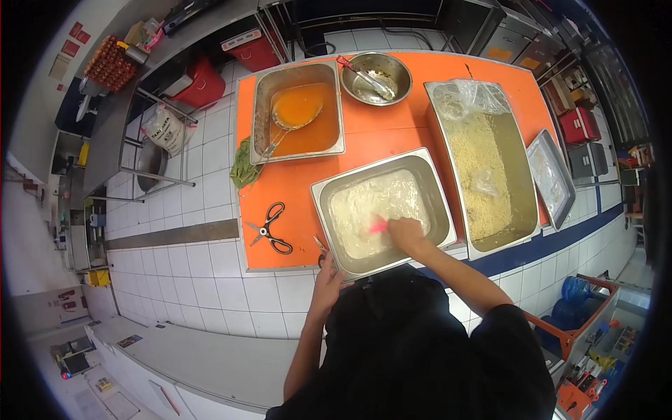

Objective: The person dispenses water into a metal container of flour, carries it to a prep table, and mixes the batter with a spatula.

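Note:
My right hand (408, 235) is closed around a pink utensil (379, 225), whose lower end is blurred or sunk in the thick, creamy white mixture (381, 192). That mixture lies in a rectangular steel pan (439, 199) at the front of the orange table. At the pan's near left corner, my left hand (327, 285) grips the rim; part of its fingers is hidden. Just above it, a second small pair of scissors or similar tool (320, 246) shows in part. Black-handled scissors (264, 229) lie opened on the table to the left.
On the orange table (378, 133) stand a pan (261, 112) of orange liquid with a ladle (297, 117), a round bowl (401, 73) with tongs (367, 77), and a deep pan (521, 175) of pale yellow grains. Green leaves (245, 164) lie at the left edge; a tray (553, 178) leans right.

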### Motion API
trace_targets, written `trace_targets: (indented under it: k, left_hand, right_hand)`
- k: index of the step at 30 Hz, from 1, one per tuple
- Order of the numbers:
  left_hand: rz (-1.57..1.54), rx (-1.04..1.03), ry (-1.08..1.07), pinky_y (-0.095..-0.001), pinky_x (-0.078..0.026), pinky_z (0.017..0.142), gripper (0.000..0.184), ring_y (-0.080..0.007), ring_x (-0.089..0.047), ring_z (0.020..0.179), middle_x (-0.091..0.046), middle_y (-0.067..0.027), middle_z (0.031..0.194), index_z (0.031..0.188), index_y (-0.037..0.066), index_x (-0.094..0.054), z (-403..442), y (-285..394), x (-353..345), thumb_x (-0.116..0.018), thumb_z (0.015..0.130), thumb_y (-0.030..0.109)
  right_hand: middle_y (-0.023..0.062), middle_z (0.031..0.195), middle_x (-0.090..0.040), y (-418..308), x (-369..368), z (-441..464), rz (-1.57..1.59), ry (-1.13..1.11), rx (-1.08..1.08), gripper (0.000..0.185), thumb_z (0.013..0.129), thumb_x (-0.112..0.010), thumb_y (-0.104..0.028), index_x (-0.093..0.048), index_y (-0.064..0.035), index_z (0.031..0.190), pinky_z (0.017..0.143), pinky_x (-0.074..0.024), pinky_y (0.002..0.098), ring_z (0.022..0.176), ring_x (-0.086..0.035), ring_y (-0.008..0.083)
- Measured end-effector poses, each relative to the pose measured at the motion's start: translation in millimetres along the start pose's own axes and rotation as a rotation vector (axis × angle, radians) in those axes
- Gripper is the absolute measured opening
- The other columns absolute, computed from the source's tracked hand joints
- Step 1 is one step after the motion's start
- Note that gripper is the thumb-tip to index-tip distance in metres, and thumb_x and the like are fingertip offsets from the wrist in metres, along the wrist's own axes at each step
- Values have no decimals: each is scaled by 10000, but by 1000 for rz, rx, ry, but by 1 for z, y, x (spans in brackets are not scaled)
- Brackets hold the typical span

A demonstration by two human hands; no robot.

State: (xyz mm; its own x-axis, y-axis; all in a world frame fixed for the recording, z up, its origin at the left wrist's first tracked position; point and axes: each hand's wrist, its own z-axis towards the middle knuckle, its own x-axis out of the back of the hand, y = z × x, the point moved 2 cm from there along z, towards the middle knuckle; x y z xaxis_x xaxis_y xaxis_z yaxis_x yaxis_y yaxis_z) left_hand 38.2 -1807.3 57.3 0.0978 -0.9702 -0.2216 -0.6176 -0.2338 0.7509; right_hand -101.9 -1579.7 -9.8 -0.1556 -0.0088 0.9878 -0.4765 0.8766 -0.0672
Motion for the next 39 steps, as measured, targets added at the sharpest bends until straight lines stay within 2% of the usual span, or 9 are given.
trace_targets:
  k: [6, 10, 14, 18, 19, 23, 27, 36, 39]
  left_hand:
    - [-19, -18, 5, -367, -577, 867, 710, -175, -617, 1022, -589, -73, 1095, 1572, 145, -106, -2, -1, -4, -483, 980, 31]
    - [-14, -5, 14, -372, -583, 860, 698, -166, -621, 992, -560, -44, 977, 1570, 142, -119, -2, 2, -3, -480, 983, 32]
    - [-16, 4, 28, -369, -581, 863, 695, -164, -620, 997, -561, -47, 980, 1570, 142, -114, -3, -5, -2, -479, 988, 35]
    - [-30, 2, 13, -368, -580, 868, 693, -175, -620, 998, -567, -58, 999, 1570, 139, -114, -2, -4, 0, -478, 990, 35]
    - [-31, -3, 6, -370, -580, 869, 693, -180, -621, 998, -571, -62, 1013, 1570, 134, -115, -1, -4, 1, -479, 989, 34]
    - [-74, -42, 4, -375, -579, 872, 697, -195, -622, 1023, -589, -85, 1096, 1568, 122, -111, 1, -17, 5, -483, 985, 32]
    - [-36, -49, -17, -378, -578, 872, 701, -210, -617, 1075, -591, -120, 1201, 1568, 120, -108, 1, -7, 3, -485, 983, 34]
    - [-71, -36, -48, -386, -562, 891, 691, -240, -600, 1121, -583, -172, 1265, 1564, 91, -105, 2, -15, 7, -470, 981, 31]
    - [-69, -39, -52, -387, -560, 894, 694, -239, -598, 1120, -584, -174, 1261, 1565, 93, -101, 4, -14, 9, -474, 983, 36]
  right_hand:
    - [125, 790, -719, 13, 38, 26, 36, -129, -360, 251, 911, -557, -296, -724, -118, 854, 615, -575, 361, 748, -729, 265]
    - [162, 811, -711, -3, 0, 1, 44, -214, -106, 193, 894, -580, -248, -686, -93, 851, 620, -578, 360, 774, -729, 273]
    - [130, 744, -696, 26, 55, 10, 69, -187, -325, 121, 852, -588, -180, -680, -101, 860, 584, -572, 365, 719, -724, 267]
    - [99, 683, -677, -6, -10, 12, -75, -24, -38, 214, 863, -595, -295, -683, -100, 850, 535, -567, 389, 602, -701, 264]
    - [109, 849, -718, -10, 13, 6, -28, -275, -74, 243, 930, -564, -323, -707, -127, 907, 606, -576, 374, 790, -728, 245]
    - [117, 781, -711, 26, 64, 9, 46, -308, -268, 185, 891, -569, -239, -708, -119, 908, 588, -577, 384, 720, -725, 271]
    - [110, 734, -710, 1, 8, 23, -25, -35, -69, 256, 888, -589, -316, -719, -97, 872, 556, -574, 372, 660, -715, 273]
    - [143, 871, -721, 15, 31, 29, 43, -232, -264, 257, 934, -537, -274, -720, -102, 883, 598, -575, 416, 779, -731, 269]
    - [144, 843, -720, -5, 21, 12, -80, -247, -50, 324, 914, -578, -392, -726, -107, 870, 614, -581, 388, 769, -731, 234]
